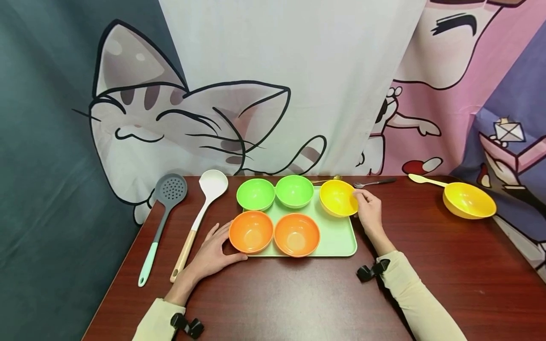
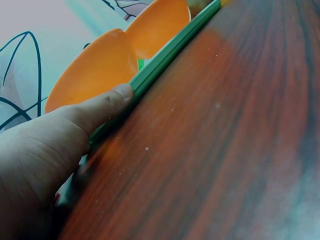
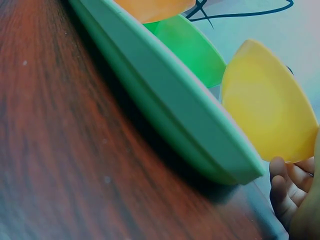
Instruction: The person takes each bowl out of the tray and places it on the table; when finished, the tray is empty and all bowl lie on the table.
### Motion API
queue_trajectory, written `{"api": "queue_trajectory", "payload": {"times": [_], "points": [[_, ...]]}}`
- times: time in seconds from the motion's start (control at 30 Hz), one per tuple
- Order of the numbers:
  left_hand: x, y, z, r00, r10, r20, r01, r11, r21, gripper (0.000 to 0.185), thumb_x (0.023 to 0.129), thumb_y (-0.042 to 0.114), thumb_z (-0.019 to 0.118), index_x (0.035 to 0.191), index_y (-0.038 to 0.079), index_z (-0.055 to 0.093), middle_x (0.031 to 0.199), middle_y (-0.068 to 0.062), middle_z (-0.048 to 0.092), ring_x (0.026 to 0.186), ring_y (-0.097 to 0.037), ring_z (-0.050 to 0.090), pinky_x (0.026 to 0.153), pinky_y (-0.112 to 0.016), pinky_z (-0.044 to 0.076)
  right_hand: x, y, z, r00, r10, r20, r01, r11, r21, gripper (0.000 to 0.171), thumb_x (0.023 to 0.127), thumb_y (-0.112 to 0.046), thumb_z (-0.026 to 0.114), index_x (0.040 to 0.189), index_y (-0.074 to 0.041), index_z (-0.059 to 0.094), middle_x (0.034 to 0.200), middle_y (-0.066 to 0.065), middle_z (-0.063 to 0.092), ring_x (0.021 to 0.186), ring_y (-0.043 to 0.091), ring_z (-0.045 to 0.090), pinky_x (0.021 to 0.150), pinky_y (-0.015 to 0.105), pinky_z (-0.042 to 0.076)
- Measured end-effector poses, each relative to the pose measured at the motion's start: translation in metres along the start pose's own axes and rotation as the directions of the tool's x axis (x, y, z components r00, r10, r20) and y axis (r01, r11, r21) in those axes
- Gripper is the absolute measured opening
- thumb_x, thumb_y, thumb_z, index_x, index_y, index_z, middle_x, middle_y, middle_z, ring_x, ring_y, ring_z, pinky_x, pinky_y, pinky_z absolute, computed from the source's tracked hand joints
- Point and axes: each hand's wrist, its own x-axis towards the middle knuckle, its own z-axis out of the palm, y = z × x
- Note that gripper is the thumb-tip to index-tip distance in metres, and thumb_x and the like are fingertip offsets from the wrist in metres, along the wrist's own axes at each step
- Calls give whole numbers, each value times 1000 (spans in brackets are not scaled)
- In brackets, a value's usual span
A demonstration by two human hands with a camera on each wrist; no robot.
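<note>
In the head view, a pale green tray (image 1: 337, 239) carries two green bowls (image 1: 256, 194) at the back and two orange bowls (image 1: 251, 232) in front. My right hand (image 1: 370, 212) pinches the right rim of a yellow bowl (image 1: 337, 198) over the tray's back right corner. Curled fingers (image 3: 280, 192) show below that bowl in the right wrist view. Spread around the tray's front left corner, my left hand (image 1: 215, 251) lies beside the left orange bowl. Its straight thumb (image 2: 107, 105) touches the tray's rim in the left wrist view, where its other fingers are hidden.
A grey slotted turner (image 1: 170, 189) and a white ladle (image 1: 213, 184) lie to the left. Behind the tray are a fork (image 1: 373, 183) and a gold-coloured utensil (image 1: 337, 177). Another yellow bowl (image 1: 469, 201) and a yellow-handled utensil (image 1: 422, 179) stand near the right edge.
</note>
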Motion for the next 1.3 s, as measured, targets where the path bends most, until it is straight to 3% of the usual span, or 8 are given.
{"api": "queue_trajectory", "payload": {"times": [0.37,0.8,1.3], "points": [[1,-1,2,1000,0,-5,0,1000,-6,91,75,66,76,149,20,48,151,2,51,147,-24,37,124,-57,15,-7,-16,-7,998,56,17,-57,998,35,30,100,-15,54,116,6,68,80,-5,62,47,10,52,44,24,52],[2,-3,1,1000,-4,6,3,1000,12,92,76,67,74,149,20,47,152,2,49,147,-22,36,124,-56,14,3,0,-9,998,35,-55,-31,996,81,28,100,-21,57,112,0,70,89,-11,64,50,7,52,43,19,49],[0,-3,0,1000,6,0,-6,1000,16,91,77,67,74,150,20,47,153,2,48,147,-23,37,124,-56,14,8,6,-32,988,116,-107,-91,972,216,19,99,-16,58,107,-4,70,91,-8,63,50,8,55,42,21,51]]}}
